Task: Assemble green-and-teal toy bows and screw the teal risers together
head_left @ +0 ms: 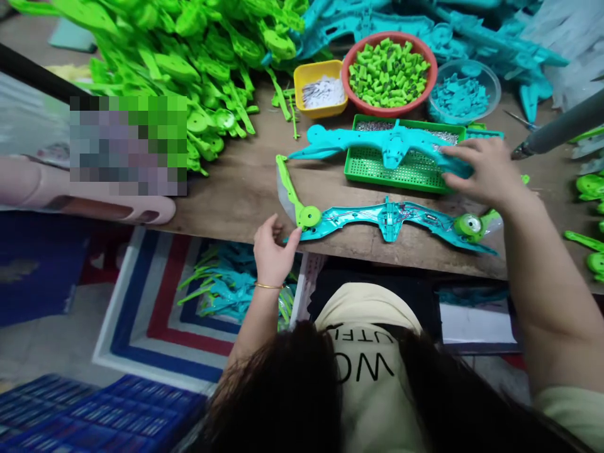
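On the bench in front of me lies a teal toy bow half (349, 217), hollow side up, with wires inside and a green limb at each end. The left green limb (293, 195) carries a clear film and points away from me. My left hand (274, 248) is at this bow's left tip, thumb and fingers apart; whether the thumb touches the tip I cannot tell. Farther back, a second teal bow half (368, 141) lies outer side up across a green basket (401, 179). My right hand (488, 170) grips its right end between thumb and fingers.
Behind stand a red bowl (346, 82) of green pieces, a yellow tub (321, 113) of small pale parts and a clear tub (493, 94) of teal bits. Green limbs (189, 63) are heaped at the left. A grey rod-shaped tool (566, 126) hangs at the right.
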Demonstrator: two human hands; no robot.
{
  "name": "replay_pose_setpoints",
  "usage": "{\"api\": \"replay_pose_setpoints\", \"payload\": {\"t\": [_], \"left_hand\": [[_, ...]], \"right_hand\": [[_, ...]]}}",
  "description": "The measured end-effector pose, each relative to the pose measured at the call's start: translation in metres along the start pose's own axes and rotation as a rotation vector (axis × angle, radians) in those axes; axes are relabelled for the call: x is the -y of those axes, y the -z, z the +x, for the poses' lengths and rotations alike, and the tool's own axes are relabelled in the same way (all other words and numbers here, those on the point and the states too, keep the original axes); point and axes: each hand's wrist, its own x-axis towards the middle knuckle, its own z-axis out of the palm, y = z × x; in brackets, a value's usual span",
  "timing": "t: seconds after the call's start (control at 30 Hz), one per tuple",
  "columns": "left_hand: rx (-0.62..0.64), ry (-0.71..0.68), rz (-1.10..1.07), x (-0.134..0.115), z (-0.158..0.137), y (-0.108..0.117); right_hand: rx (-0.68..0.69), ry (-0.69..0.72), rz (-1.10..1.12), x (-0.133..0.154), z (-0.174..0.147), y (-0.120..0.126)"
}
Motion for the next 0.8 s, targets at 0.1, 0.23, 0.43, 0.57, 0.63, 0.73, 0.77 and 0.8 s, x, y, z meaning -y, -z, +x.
{"api": "replay_pose_setpoints", "payload": {"t": [0.1, 0.23, 0.43, 0.57, 0.63, 0.73, 0.77, 0.8], "left_hand": [[0.05, 0.055, -0.007, -0.004, -0.002, -0.004], [0.113, 0.039, 0.003, -0.011, -0.002, -0.004], [0.16, 0.011, -0.078, -0.014, -0.003, 0.001], [0.234, 0.067, -0.21, -0.005, -0.007, 0.007], [0.293, 0.124, -0.359, 0.002, -0.009, 0.011], [0.34, 0.236, -0.571, 0.01, -0.013, 0.016], [0.357, 0.276, -0.626, 0.01, -0.014, 0.018], [0.38, 0.315, -0.677, 0.009, -0.015, 0.019]], "right_hand": [[-0.178, 0.056, 0.055, 0.009, -0.013, 0.012], [-0.165, 0.134, 0.157, 0.011, -0.036, 0.014], [0.066, 0.168, 0.205, -0.001, -0.063, -0.008], [0.106, 0.201, 0.186, -0.004, -0.07, -0.01], [0.097, 0.217, 0.177, -0.004, -0.073, -0.006], [0.09, 0.261, 0.142, -0.004, -0.075, -0.001], [0.085, 0.28, 0.124, -0.004, -0.076, 0.0], [0.075, 0.296, 0.103, -0.004, -0.077, 0.002]]}}
